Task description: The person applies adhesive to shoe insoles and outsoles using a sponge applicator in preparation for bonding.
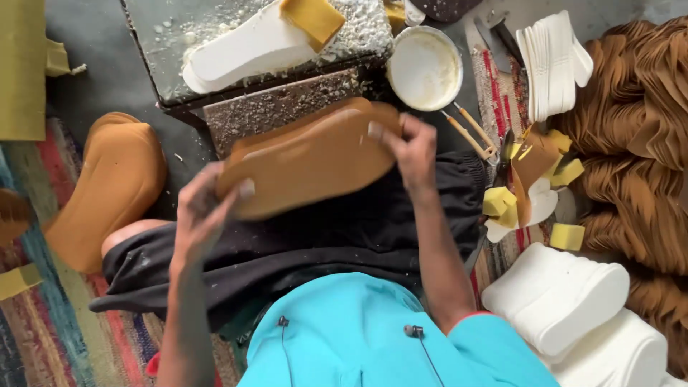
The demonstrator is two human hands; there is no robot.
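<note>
A brown sole-shaped insole piece (312,159) is held flat above my lap, between both hands. My left hand (204,211) grips its near-left end, thumb on top. At the far-right end my right hand (410,147) pinches the edge with the fingers curled over it. Beyond it, a white foam sole (240,51) lies on a glue-spattered work block (215,21), with a yellow sponge (312,18) resting on the sole.
A white bowl of glue (424,68) stands right of the block, brushes (469,132) beside it. Stacked white insoles (552,61), brown cut pieces (634,143), yellow sponge bits (567,236) and thick white soles (566,297) crowd the right. A brown covered sole (111,190) lies left on a striped rug.
</note>
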